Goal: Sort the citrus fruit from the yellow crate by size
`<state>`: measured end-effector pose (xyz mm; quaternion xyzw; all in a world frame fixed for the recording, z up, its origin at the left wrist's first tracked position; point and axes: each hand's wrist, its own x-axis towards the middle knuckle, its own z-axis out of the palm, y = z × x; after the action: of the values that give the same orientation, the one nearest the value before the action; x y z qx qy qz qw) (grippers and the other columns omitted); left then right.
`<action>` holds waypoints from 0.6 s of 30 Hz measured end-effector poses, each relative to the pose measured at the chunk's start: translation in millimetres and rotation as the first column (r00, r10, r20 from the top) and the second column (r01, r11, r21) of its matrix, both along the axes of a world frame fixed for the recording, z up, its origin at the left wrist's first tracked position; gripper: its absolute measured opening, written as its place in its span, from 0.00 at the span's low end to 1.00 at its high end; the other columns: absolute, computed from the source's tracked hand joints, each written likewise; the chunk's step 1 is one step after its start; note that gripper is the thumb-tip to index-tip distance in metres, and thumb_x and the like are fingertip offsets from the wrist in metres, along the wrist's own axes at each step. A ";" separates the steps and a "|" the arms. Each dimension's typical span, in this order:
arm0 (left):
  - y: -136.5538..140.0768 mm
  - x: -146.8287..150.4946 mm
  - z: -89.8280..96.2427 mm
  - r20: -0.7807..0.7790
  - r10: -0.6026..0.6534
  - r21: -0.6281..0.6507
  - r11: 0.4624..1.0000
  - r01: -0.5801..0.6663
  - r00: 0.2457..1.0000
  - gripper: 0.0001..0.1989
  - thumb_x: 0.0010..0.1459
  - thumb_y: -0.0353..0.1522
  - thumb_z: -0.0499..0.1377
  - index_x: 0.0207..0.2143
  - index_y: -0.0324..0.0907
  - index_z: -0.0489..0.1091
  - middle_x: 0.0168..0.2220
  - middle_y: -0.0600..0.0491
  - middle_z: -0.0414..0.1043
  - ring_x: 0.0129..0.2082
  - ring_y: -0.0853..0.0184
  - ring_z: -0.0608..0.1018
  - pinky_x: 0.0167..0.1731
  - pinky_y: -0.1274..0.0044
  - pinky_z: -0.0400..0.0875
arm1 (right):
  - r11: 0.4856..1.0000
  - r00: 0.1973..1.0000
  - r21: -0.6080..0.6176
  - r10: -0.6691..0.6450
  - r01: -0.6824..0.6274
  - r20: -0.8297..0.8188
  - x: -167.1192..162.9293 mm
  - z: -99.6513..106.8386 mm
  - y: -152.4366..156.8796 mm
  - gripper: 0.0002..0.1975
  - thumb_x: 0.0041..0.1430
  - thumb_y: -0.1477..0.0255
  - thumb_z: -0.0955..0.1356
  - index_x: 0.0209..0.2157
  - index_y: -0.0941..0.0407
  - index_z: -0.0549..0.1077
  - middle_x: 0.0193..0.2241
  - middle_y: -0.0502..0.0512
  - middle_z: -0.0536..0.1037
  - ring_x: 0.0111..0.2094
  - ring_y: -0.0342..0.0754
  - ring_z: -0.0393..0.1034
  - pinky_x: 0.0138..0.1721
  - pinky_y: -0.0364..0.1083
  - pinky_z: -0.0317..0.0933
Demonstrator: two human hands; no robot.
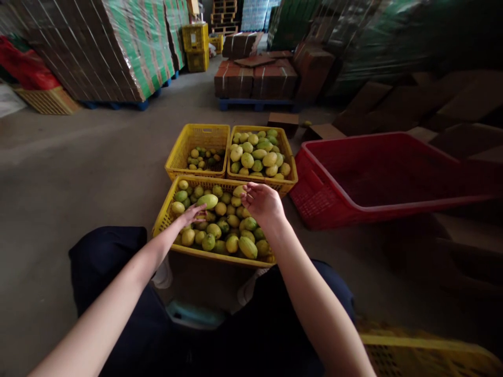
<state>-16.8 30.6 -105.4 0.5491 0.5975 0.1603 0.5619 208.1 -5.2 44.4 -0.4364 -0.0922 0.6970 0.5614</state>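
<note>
Yellow-green lemon-like fruits fill the front yellow crate (214, 257) before my knees. My left hand (192, 214) is over its left half, fingers spread, the tips against a long pale-green fruit (207, 201); no firm grip shows. On the right, my right hand (265, 203) hovers above the pile with fingers loosely bent and apart. Its fingertips are close to a pale yellow fruit (239, 191); whether they touch it is unclear. A ribbed green fruit (248, 247) lies near the crate's front edge.
Behind are two more yellow crates: the left crate (176, 149) holds some small fruits, the right crate (291, 162) many larger ones. A red basket (320, 193) stands to the right. Cardboard boxes (255, 78) on a blue pallet and wrapped stacks (137, 47) stand farther back.
</note>
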 end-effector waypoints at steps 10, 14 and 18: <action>0.6 53.4 118.0 0.234 -0.012 0.352 0.933 -0.073 0.972 0.26 0.58 0.53 0.56 0.22 0.40 0.67 0.19 0.56 0.67 0.22 0.70 0.71 0.21 0.78 0.63 | 0.941 0.946 0.334 -0.060 -0.053 0.317 -40.1 -3.9 6.1 0.08 0.44 0.67 0.74 0.27 0.55 0.76 0.23 0.46 0.78 0.31 0.46 0.72 0.32 0.41 0.64; -4.9 62.5 140.6 0.258 0.029 0.420 0.897 -0.139 0.966 0.29 0.62 0.52 0.51 0.17 0.42 0.61 0.15 0.58 0.60 0.18 0.72 0.66 0.22 0.79 0.61 | 0.986 0.988 0.162 -0.056 0.033 0.142 -36.0 5.6 9.5 0.08 0.51 0.65 0.70 0.24 0.54 0.72 0.18 0.47 0.74 0.28 0.48 0.73 0.30 0.45 0.68; 3.7 63.1 124.8 0.374 -0.001 0.386 0.910 -0.154 0.928 0.23 0.64 0.47 0.51 0.24 0.41 0.68 0.18 0.58 0.63 0.20 0.72 0.69 0.27 0.78 0.67 | 0.985 0.987 -0.149 -0.110 0.092 -0.118 -30.8 1.4 15.1 0.09 0.57 0.67 0.63 0.26 0.53 0.71 0.19 0.48 0.74 0.26 0.49 0.73 0.31 0.48 0.71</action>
<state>46.3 34.3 19.5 0.5904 0.4570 0.4032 0.5291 177.3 10.0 45.7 -0.4348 0.0160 0.6986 0.5680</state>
